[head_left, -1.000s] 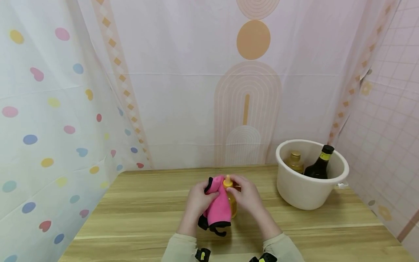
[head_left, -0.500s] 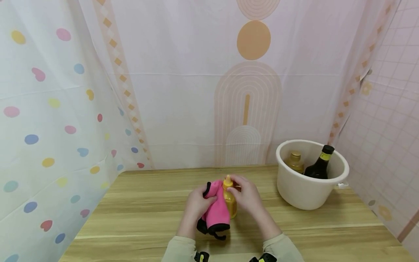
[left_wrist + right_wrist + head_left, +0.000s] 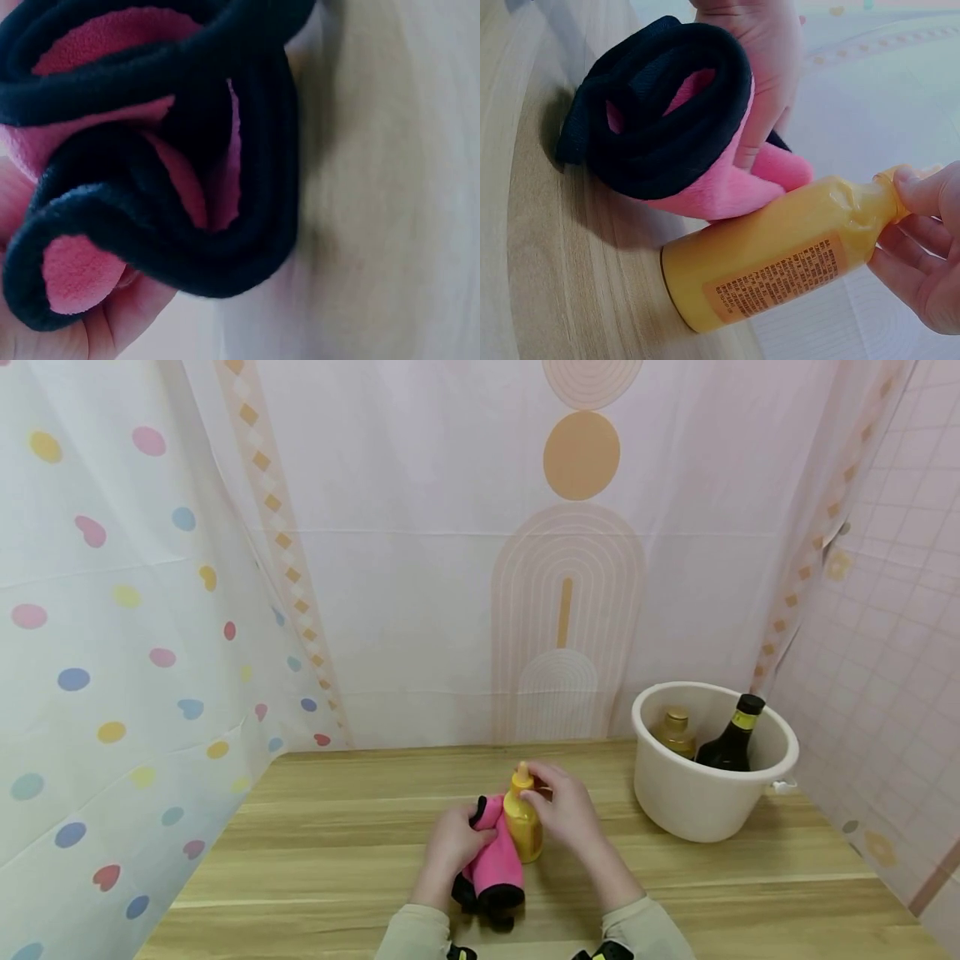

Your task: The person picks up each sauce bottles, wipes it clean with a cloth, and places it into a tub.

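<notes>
My left hand [image 3: 452,843] grips a folded pink cloth with black edging [image 3: 497,864], held against the left side of a yellow squeeze bottle [image 3: 522,827]. The bottle stands upright on the wooden table, a printed label [image 3: 776,277] showing in the right wrist view. By its neck, just under the nozzle, my right hand [image 3: 566,802] pinches it between thumb and fingers. Filling the left wrist view are the cloth's rolled black edges [image 3: 202,262], with some of the left fingers hidden behind them.
A cream bucket [image 3: 697,810] stands at the right rear of the wooden table [image 3: 322,852]. Inside it are a dark bottle with a black cap [image 3: 731,743] and an amber bottle [image 3: 675,733]. Patterned curtains [image 3: 420,568] hang behind and beside the table.
My left hand and the cloth have slid down along the bottle, uncovering more of its yellow body. The right hand stays at the bottle's neck.
</notes>
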Available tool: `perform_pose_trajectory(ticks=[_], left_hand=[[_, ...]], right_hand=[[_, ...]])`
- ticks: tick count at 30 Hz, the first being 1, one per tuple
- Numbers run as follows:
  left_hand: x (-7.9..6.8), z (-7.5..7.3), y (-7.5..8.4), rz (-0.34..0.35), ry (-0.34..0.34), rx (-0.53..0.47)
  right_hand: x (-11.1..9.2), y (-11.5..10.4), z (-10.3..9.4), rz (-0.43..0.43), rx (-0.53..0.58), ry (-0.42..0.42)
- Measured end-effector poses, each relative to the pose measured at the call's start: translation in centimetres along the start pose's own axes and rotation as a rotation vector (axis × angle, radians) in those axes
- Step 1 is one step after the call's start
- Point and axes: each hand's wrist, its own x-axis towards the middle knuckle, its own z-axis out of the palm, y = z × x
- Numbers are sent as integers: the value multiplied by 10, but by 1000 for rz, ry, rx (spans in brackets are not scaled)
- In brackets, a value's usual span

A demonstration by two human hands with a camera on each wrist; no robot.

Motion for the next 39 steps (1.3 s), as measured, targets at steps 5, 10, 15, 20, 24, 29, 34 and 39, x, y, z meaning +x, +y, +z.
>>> perform_pose_trajectory(ticks=[5,10,15,20,24,29,34,39], left_hand=[[0,2,-4,-21,-32,45],[0,3,-10,-33,-48,67],[0,-4,-13,-29,-22,34],[1,-20,-9,-47,51,-43],[2,-34,2,-72,107,-134],[1,-45,20,-55,120,-275],[1,-43,31,-52,101,-376],[2,-31,37,-5,82,-368]], right_hand=[[-1,0,1,3,7,-2],[0,1,1,-20,4,-10],[1,2,0,-19,23,-30],[2,4,-4,-18,72,-87],[3,6,-8,-20,109,-144],[5,9,-12,-1,143,-199],[6,11,-12,9,159,-222],[5,12,-12,22,148,-215]])
